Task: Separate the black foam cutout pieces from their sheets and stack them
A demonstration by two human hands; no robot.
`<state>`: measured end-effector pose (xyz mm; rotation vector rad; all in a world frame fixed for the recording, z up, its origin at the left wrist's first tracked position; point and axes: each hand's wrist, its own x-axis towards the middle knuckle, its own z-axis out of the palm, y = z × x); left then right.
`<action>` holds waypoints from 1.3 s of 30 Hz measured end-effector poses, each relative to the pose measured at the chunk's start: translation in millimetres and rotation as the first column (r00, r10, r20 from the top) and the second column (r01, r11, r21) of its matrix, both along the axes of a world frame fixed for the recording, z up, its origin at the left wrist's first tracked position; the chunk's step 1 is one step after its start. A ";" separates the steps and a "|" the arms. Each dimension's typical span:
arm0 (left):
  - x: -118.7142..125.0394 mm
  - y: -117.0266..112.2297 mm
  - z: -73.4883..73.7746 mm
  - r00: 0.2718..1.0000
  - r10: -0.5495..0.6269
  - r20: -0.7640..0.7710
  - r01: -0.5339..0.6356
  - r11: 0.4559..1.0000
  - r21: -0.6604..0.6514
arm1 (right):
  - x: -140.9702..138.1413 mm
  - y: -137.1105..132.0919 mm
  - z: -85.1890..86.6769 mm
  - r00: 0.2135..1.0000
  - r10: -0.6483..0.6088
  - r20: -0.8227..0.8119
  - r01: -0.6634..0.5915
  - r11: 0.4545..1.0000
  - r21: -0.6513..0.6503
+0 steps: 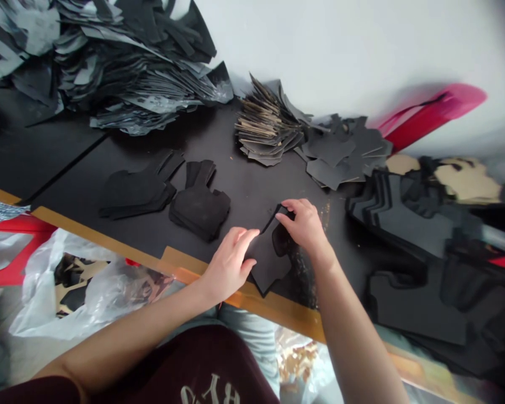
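A small stack of flat black cut pieces (pixel 269 261), notched along its right side, lies on the black table near the front edge. My right hand (pixel 303 227) pinches its narrow upper end between thumb and fingers. At the left side of the stack, my left hand (pixel 231 266) touches its edge with the fingertips, thumb and index finger apart. To the left lie two neat stacks of similar black pieces, a nearer stack (pixel 200 205) and a farther stack (pixel 138 188).
A big heap of dark sheets (pixel 138 73) stands back left. Against the wall lean brown-edged pieces (pixel 269 123), loose black pieces (pixel 340 148) and a pink-red bag (pixel 429 118). Larger black pieces (pixel 416 303) cover the right. Below the table's tan edge (pixel 96 238) sits a plastic bag of scraps (pixel 37 297).
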<state>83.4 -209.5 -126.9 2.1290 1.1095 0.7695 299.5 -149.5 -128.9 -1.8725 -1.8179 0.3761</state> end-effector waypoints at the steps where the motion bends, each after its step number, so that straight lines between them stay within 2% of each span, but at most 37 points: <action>1: 0.2 0.3 0.5 1.000 -0.004 -0.002 0.004 1.000 -0.008 | 1.1 2.1 1.2 1.000 0.012 -0.006 -0.012 1.000 -0.020; 5: 0.5 1.0 2.2 1.000 -0.016 -0.006 0.016 0.999 -0.032 | 3.1 6.7 6.4 0.999 -0.025 -0.047 0.021 0.997 -0.073; 9: -1.4 3.8 1.9 0.999 -0.031 0.024 0.032 0.999 -0.028 | 5.8 -0.1 12.0 0.976 -0.100 -0.191 0.075 0.988 -0.136; 13: 0.5 12.6 2.5 0.996 -0.025 0.081 0.025 1.000 0.010 | 13.2 -25.5 21.5 0.948 -0.147 -0.281 0.133 0.989 -0.067; 17: 11.2 17.8 3.7 0.992 0.007 0.124 -0.009 1.000 0.014 | 17.0 -61.6 28.4 0.930 -0.264 -0.255 0.266 0.964 -0.029; 20: 19.4 14.1 0.5 0.991 0.008 0.134 -0.009 1.000 0.004 | 16.8 -83.2 23.7 0.903 -0.375 -0.209 0.379 0.925 -0.021; 22: 22.3 10.4 -3.3 0.993 0.004 0.115 -0.005 1.000 0.004 | 16.0 -92.3 17.2 0.898 -0.401 -0.181 0.409 0.912 0.008; 24: 23.2 7.6 -6.8 0.996 0.001 0.088 -0.002 1.000 0.010 | 13.1 -98.0 11.7 0.913 -0.389 -0.122 0.400 0.914 0.073; 27: 23.0 6.0 -8.5 0.999 0.012 0.045 -0.013 1.000 0.008 | 1.9 -102.1 9.4 0.926 -0.371 0.073 0.346 0.910 0.228; 30: 22.7 5.1 -5.6 0.999 0.033 -0.013 -0.033 0.999 0.008 | -14.7 -101.5 11.1 0.955 -0.238 0.175 0.182 0.940 0.288; 33: 22.9 3.0 -0.8 0.997 0.073 -0.039 -0.072 0.997 0.023 | -26.5 -97.3 9.8 0.998 -0.047 0.046 0.036 0.975 0.217; 36: 23.4 0.4 4.2 0.994 0.094 -0.058 -0.089 0.992 0.093 | -28.1 -93.4 5.9 0.998 -0.009 -0.067 0.018 0.991 0.131; 39: 24.4 -1.9 8.5 0.992 0.037 -0.124 -0.016 0.987 0.160 | -24.0 -92.3 3.8 0.993 0.001 -0.115 0.008 0.997 0.076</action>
